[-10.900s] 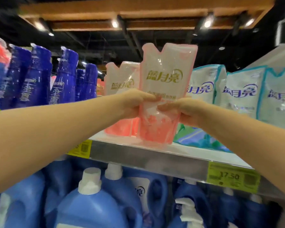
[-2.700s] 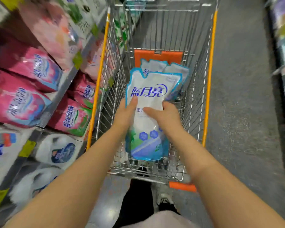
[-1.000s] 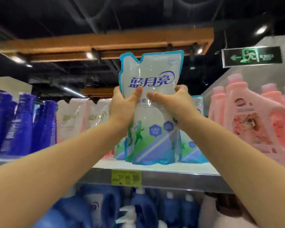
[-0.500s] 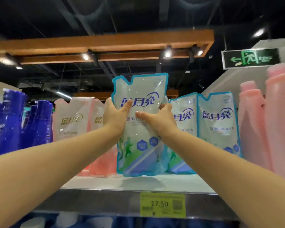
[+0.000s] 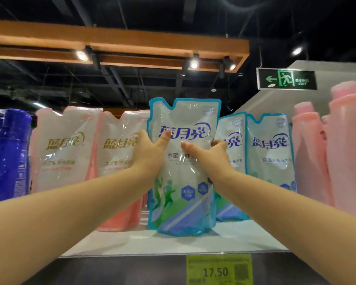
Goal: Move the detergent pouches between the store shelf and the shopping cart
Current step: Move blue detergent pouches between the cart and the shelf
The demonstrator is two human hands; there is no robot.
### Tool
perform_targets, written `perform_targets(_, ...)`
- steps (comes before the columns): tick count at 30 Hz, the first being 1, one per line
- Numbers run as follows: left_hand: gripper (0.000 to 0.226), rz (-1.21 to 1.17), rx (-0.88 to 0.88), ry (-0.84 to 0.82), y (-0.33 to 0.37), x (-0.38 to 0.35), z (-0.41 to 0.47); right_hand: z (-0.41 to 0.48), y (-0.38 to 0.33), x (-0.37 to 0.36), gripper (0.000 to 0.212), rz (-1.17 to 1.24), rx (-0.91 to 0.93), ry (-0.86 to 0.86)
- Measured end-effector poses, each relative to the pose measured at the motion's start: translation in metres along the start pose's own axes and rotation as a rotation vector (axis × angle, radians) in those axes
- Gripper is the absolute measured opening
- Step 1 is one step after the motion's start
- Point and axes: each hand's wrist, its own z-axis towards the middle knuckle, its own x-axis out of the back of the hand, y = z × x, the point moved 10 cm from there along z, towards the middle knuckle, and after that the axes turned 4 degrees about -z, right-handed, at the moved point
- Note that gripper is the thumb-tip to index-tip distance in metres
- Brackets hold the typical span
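Gripping a blue-edged plastic detergent pouch (image 5: 183, 182) with our left hand (image 5: 150, 153) and right hand (image 5: 210, 155), we are holding it upright on the white shelf (image 5: 173, 243).

The blue-edged white plastic detergent pouch (image 5: 183, 167) is thin glossy film, wrinkled and catching glare. The pink-and-white plastic pouches (image 5: 68, 149) beside it show the same shiny, creased film. The white shelf board (image 5: 173, 243) looks smooth with a soft sheen; its grey front strip (image 5: 121, 270) is matt. The yellow-green price label (image 5: 218, 270) looks like paper. The pink plastic bottles (image 5: 347, 151) look smooth and dull, the dark blue bottles (image 5: 8, 155) glossy. The brown overhead beam (image 5: 119, 44) looks wooden.
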Motion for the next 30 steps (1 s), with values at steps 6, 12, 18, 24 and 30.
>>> perform_targets(6,0.077,0.069,0.12,-0.211,-0.005,0.003,-0.021,0.001,0.007,0.007,0.085,-0.128,-0.113,-0.077)
perform_targets(12,0.101,0.23,0.116,-0.319,-0.015,0.002,-0.036,-0.003,0.011,-0.008,0.106,0.11,-0.223,-0.212)
perform_targets(18,0.107,0.375,-0.028,-0.317,-0.004,-0.003,-0.038,-0.006,0.015,-0.01,0.043,0.168,-0.205,-0.285)
perform_targets(24,0.103,0.589,-0.093,-0.393,-0.002,-0.011,-0.046,-0.024,0.039,-0.01,0.097,-0.148,-0.169,-0.389)
perform_targets(30,0.102,0.752,-0.096,-0.399,-0.005,-0.011,-0.042,-0.02,0.045,-0.003,0.097,-0.246,-0.177,-0.334)
